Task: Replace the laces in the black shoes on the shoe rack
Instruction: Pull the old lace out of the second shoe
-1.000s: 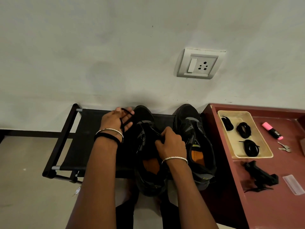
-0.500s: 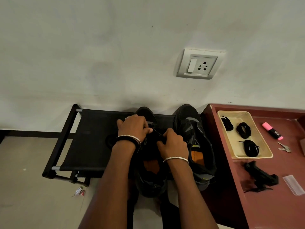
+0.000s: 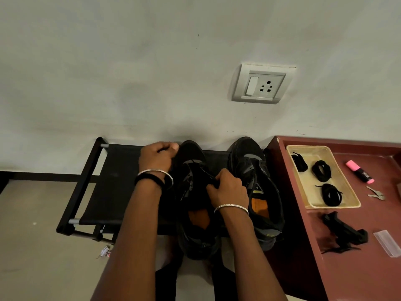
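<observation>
What the curled fingers of the left hand [image 3: 158, 158] hold cannot be told, black against black. On the desk [image 3: 368, 268] beside the shoe rack [image 3: 112, 181], a tray [image 3: 334, 206] holds coiled laces [image 3: 331, 194]. The right hand [image 3: 227, 187] grips the upper of the left shoe [image 3: 193, 185] on the rack; the left hand sits at its toe.

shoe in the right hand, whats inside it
An orange insole shows in the heel half of the shoe. Farther forward, the tongue and the right hand gripping it cover the inside, so the toe end cannot be seen.
</observation>
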